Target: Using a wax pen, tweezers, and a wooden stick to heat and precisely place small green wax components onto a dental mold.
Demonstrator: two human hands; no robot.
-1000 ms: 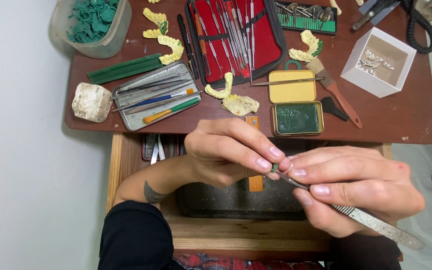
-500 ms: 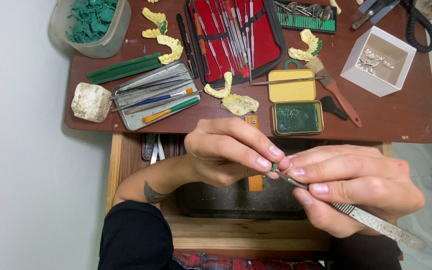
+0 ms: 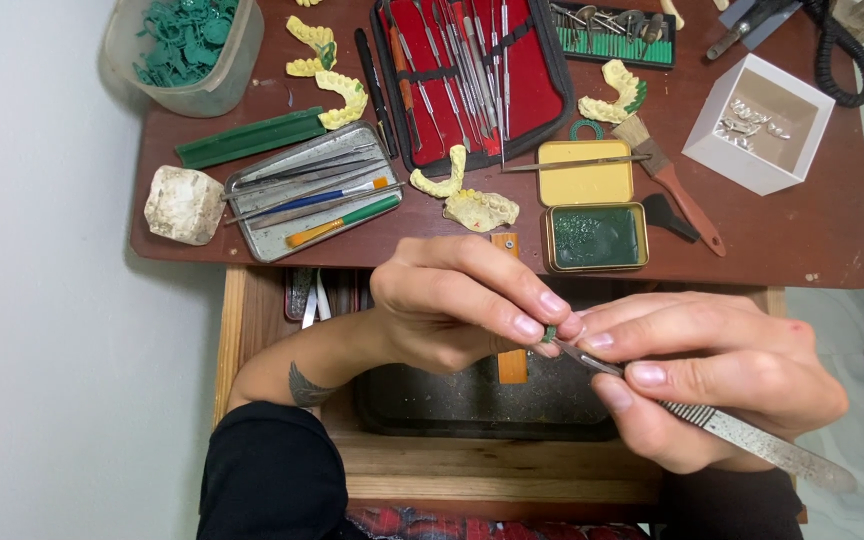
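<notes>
A small green wax piece [image 3: 549, 333] sits pinched between the left hand's [image 3: 462, 305] fingertips, above the open drawer's dark tray [image 3: 472, 400]. The right hand [image 3: 712, 375] is clamped around a metal instrument [image 3: 742, 432], whose tip seems to touch the piece.

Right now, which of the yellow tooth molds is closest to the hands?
The pale yellow tooth mold at the table's front edge, just above the left hand. The other yellow molds lie further back.
</notes>
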